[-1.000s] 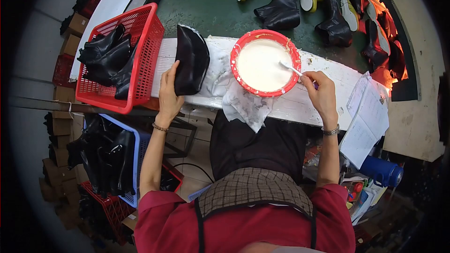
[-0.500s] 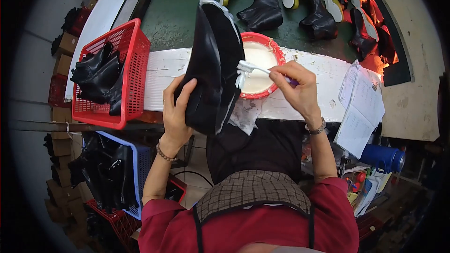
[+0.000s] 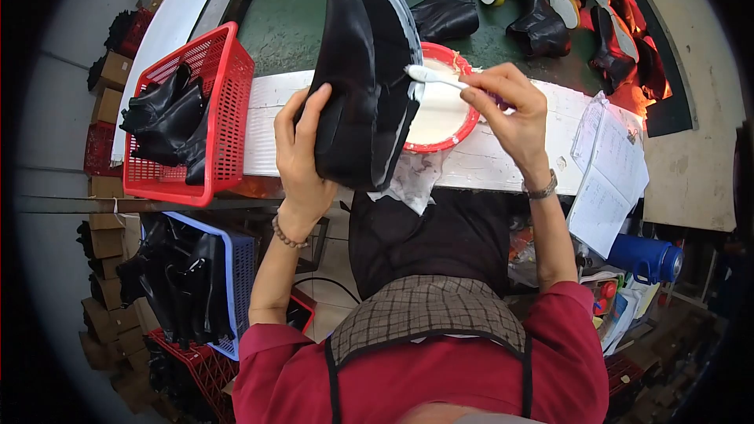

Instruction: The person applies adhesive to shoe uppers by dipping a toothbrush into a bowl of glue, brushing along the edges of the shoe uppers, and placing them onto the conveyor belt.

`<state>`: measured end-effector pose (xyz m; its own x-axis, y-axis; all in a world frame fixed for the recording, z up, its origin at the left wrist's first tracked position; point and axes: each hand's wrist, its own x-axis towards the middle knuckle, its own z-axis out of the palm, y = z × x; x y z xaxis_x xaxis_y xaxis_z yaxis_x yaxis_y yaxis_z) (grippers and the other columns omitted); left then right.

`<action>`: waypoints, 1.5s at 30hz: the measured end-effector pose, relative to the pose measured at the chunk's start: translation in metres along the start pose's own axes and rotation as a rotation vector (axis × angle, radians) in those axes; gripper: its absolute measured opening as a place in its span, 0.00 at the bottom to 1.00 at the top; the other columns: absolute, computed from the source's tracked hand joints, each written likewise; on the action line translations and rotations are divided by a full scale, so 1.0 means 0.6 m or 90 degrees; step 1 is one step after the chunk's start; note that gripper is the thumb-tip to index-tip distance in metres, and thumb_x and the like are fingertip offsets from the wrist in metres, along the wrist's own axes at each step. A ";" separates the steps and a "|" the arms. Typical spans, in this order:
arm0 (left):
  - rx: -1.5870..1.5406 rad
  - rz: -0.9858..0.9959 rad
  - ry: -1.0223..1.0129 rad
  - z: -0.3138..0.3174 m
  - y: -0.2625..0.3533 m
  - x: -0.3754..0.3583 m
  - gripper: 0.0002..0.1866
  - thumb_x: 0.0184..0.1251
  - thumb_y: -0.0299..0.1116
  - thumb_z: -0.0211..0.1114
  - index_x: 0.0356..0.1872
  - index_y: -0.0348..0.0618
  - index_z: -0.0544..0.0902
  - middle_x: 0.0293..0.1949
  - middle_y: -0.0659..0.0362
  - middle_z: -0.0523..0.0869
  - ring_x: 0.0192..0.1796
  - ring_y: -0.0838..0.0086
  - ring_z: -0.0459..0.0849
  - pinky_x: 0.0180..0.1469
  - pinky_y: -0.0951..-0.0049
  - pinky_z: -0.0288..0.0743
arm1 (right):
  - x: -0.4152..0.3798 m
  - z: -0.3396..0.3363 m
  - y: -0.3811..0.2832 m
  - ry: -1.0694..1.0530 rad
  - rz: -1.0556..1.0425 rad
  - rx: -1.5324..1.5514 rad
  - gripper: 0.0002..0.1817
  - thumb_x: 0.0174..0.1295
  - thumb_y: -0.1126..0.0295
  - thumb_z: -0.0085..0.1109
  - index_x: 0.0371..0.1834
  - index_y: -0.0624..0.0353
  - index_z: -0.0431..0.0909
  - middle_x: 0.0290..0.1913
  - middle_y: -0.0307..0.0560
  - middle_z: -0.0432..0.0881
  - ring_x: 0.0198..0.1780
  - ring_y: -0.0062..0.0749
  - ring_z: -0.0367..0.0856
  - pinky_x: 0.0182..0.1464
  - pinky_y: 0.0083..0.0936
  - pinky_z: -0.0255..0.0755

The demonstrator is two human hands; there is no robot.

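Observation:
My left hand [image 3: 302, 161] is closed around the lower left side of a black leather boot upper [image 3: 345, 102], held tilted above the bench. A white paste coats the upper's right edge, from its top down to about the middle. My right hand [image 3: 506, 114] pinches a toothbrush [image 3: 436, 77] with a white head; its purple handle is mostly hidden by the fingers. The bristle end is at the coated edge. Behind the upper stands a red tub [image 3: 463, 132] of creamy white paste, partly covered by the boot upper and the brush.
A red basket [image 3: 245, 71] of black boot uppers stands left, with a blue crate [image 3: 239, 290] of more below. Boots and yellow-heeled soles lie on the green belt [image 3: 290, 27]. Open notebook pages [image 3: 609, 165] and a blue bottle [image 3: 640, 259] are right.
The boot upper has moved up and slightly right in view. The brush has risen along its edge, and white paste now covers more of that edge.

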<state>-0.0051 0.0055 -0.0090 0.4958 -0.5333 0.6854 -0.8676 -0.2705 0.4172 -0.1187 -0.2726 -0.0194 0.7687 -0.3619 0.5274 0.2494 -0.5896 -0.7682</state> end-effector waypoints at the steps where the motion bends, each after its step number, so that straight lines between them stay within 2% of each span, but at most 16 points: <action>1: 0.010 0.012 0.027 0.007 -0.002 0.006 0.38 0.56 0.20 0.74 0.73 0.39 0.76 0.66 0.43 0.77 0.65 0.48 0.79 0.67 0.58 0.76 | -0.010 0.004 -0.002 0.005 0.014 0.019 0.09 0.61 0.75 0.77 0.44 0.61 0.93 0.37 0.40 0.86 0.33 0.17 0.81 0.32 0.16 0.69; 11: 0.080 0.029 0.139 0.075 -0.041 0.052 0.39 0.57 0.22 0.76 0.74 0.43 0.76 0.65 0.43 0.77 0.66 0.46 0.77 0.66 0.55 0.76 | -0.038 0.004 -0.029 -0.062 -0.021 0.026 0.09 0.61 0.76 0.76 0.44 0.60 0.93 0.39 0.39 0.87 0.34 0.17 0.81 0.32 0.14 0.68; 13: 0.117 0.044 0.125 0.084 -0.050 0.056 0.37 0.58 0.19 0.72 0.73 0.36 0.74 0.67 0.44 0.78 0.67 0.46 0.77 0.69 0.55 0.72 | -0.035 0.000 -0.029 -0.080 -0.018 0.035 0.08 0.61 0.76 0.76 0.44 0.61 0.93 0.38 0.40 0.87 0.33 0.18 0.81 0.32 0.15 0.69; 18: 0.137 0.014 0.097 0.101 -0.069 0.057 0.37 0.57 0.14 0.67 0.72 0.45 0.78 0.64 0.44 0.80 0.64 0.47 0.80 0.67 0.57 0.74 | -0.020 -0.010 -0.004 -0.149 0.068 0.045 0.08 0.64 0.70 0.74 0.42 0.61 0.92 0.33 0.43 0.88 0.31 0.23 0.82 0.33 0.21 0.73; 21: 0.063 -0.033 0.083 0.062 -0.092 0.062 0.40 0.51 0.10 0.64 0.71 0.45 0.79 0.58 0.46 0.83 0.61 0.52 0.83 0.65 0.58 0.77 | -0.016 -0.023 0.037 -0.101 0.149 -0.019 0.09 0.64 0.66 0.73 0.41 0.60 0.92 0.33 0.43 0.88 0.31 0.29 0.84 0.34 0.26 0.74; 23: -0.124 -0.156 0.109 0.044 -0.123 0.046 0.31 0.58 0.08 0.57 0.66 0.30 0.79 0.52 0.51 0.88 0.58 0.63 0.87 0.65 0.67 0.77 | -0.017 -0.026 0.053 -0.110 0.095 -0.354 0.09 0.62 0.64 0.73 0.37 0.58 0.92 0.33 0.41 0.87 0.32 0.37 0.86 0.36 0.33 0.76; 25: -0.182 -0.260 0.068 0.012 -0.177 0.020 0.21 0.59 0.10 0.57 0.55 0.27 0.81 0.39 0.56 0.89 0.42 0.66 0.89 0.49 0.69 0.83 | -0.020 -0.021 0.068 -0.129 0.086 -0.391 0.08 0.60 0.63 0.72 0.34 0.55 0.92 0.33 0.40 0.85 0.35 0.43 0.86 0.37 0.39 0.77; 27: -0.332 -0.453 0.006 -0.024 -0.177 0.021 0.12 0.56 0.11 0.58 0.41 0.33 0.81 0.26 0.60 0.83 0.24 0.72 0.82 0.29 0.73 0.76 | -0.021 -0.021 0.075 -0.145 0.002 -0.469 0.06 0.59 0.64 0.72 0.34 0.53 0.92 0.32 0.41 0.84 0.36 0.40 0.86 0.38 0.39 0.77; 28: -0.366 -0.441 0.007 -0.026 -0.173 0.018 0.09 0.52 0.12 0.58 0.32 0.37 0.78 0.20 0.61 0.77 0.16 0.77 0.71 0.19 0.75 0.64 | -0.021 -0.021 0.075 -0.145 -0.004 -0.484 0.06 0.59 0.65 0.72 0.35 0.52 0.92 0.32 0.42 0.83 0.38 0.40 0.86 0.39 0.40 0.77; 29: -0.365 -0.439 0.009 -0.032 -0.176 0.012 0.09 0.52 0.12 0.58 0.32 0.37 0.78 0.20 0.61 0.77 0.16 0.77 0.71 0.19 0.75 0.64 | -0.021 -0.025 0.075 -0.144 -0.007 -0.483 0.06 0.59 0.65 0.72 0.35 0.52 0.92 0.32 0.42 0.83 0.38 0.40 0.86 0.39 0.40 0.77; 32: -0.486 -0.623 -0.008 -0.045 -0.173 -0.003 0.09 0.49 0.12 0.59 0.29 0.37 0.79 0.18 0.60 0.77 0.16 0.74 0.74 0.18 0.75 0.67 | -0.014 -0.038 0.065 -0.163 0.065 -0.425 0.06 0.62 0.65 0.71 0.38 0.53 0.92 0.34 0.40 0.84 0.35 0.37 0.85 0.37 0.35 0.77; 34: -0.509 -0.648 -0.047 -0.054 -0.160 -0.003 0.10 0.48 0.11 0.58 0.30 0.36 0.80 0.18 0.59 0.77 0.16 0.74 0.74 0.18 0.75 0.66 | -0.004 -0.046 0.049 -0.063 0.103 -0.228 0.07 0.64 0.66 0.72 0.42 0.53 0.93 0.36 0.38 0.85 0.31 0.32 0.83 0.35 0.28 0.76; 35: -0.530 -0.678 -0.088 -0.055 -0.156 -0.007 0.11 0.47 0.11 0.58 0.30 0.36 0.80 0.19 0.59 0.77 0.16 0.74 0.74 0.17 0.75 0.66 | 0.002 -0.043 0.049 -0.063 0.105 -0.229 0.07 0.64 0.66 0.72 0.42 0.53 0.93 0.36 0.38 0.85 0.31 0.32 0.83 0.35 0.28 0.76; 37: -0.562 -0.697 -0.117 -0.049 -0.157 -0.019 0.12 0.46 0.11 0.58 0.32 0.35 0.81 0.20 0.59 0.78 0.16 0.74 0.74 0.17 0.76 0.65 | 0.020 -0.028 0.048 -0.015 -0.032 0.039 0.09 0.62 0.68 0.75 0.44 0.53 0.93 0.37 0.38 0.87 0.30 0.28 0.81 0.33 0.24 0.72; 41: -0.649 -0.694 -0.149 -0.041 -0.153 -0.024 0.17 0.42 0.10 0.58 0.36 0.33 0.81 0.23 0.60 0.80 0.17 0.77 0.75 0.16 0.78 0.63 | 0.050 -0.021 0.037 -0.051 -0.129 -0.047 0.10 0.60 0.75 0.75 0.45 0.57 0.93 0.38 0.41 0.88 0.35 0.24 0.85 0.37 0.21 0.76; 45: -0.719 -0.602 -0.088 -0.049 -0.210 -0.050 0.20 0.42 0.09 0.56 0.40 0.32 0.82 0.24 0.61 0.80 0.18 0.78 0.74 0.17 0.78 0.60 | 0.030 -0.044 0.033 -0.065 -0.073 -0.037 0.08 0.60 0.74 0.75 0.43 0.59 0.93 0.36 0.43 0.88 0.33 0.24 0.85 0.39 0.23 0.76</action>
<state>0.0903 0.0792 -0.0647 0.7838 -0.6064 -0.1335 0.2885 0.1653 0.9431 -0.1157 -0.3100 -0.0155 0.7934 -0.2166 0.5688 0.3072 -0.6643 -0.6814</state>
